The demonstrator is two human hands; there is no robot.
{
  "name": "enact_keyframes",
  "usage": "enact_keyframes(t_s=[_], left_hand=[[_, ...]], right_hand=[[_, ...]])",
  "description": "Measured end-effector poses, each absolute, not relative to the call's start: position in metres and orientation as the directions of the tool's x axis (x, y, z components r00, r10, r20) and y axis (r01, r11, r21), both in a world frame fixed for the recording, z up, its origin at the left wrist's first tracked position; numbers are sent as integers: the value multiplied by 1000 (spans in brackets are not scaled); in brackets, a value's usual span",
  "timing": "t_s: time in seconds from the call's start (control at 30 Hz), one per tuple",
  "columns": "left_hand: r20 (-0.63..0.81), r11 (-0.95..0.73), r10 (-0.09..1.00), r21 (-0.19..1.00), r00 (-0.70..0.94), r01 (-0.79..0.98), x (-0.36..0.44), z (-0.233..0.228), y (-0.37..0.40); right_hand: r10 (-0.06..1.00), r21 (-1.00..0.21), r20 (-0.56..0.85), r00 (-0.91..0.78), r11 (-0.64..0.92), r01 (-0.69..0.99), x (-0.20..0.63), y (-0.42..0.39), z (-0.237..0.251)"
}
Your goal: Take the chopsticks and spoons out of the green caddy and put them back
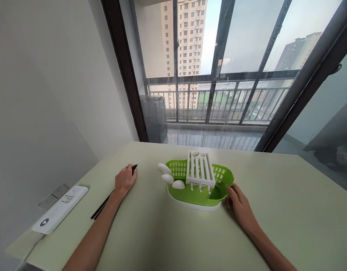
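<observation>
White power strip (60,209) at the table's (289,195) left edge. Black chopsticks (113,193), a pair, flat on the table, far ends under the left hand (125,181), fingers curled over them. Green drying rack (200,180), centre, white slotted insert. Right hand (239,205), fingers loosely extended, touches its right rim. Advice: steady the rack; lift both sticks together.
</observation>
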State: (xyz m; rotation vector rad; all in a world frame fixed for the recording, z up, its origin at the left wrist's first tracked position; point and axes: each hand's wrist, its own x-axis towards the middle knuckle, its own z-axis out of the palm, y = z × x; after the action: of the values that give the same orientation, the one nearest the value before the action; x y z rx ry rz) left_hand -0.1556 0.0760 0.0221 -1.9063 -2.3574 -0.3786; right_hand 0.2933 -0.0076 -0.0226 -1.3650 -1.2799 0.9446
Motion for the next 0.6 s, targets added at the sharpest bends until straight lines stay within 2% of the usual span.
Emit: enact_keyframes(t_s=[0.4,0.6], left_hand=[[246,97,962,109,-122,989,-150,33,87],[289,91,943,253,-165,963,-154,95,57]], right_hand=[[994,-985,38,107,20,169,293,-10,-24],[995,-988,-23,92,-37,153,294,-11,-23]])
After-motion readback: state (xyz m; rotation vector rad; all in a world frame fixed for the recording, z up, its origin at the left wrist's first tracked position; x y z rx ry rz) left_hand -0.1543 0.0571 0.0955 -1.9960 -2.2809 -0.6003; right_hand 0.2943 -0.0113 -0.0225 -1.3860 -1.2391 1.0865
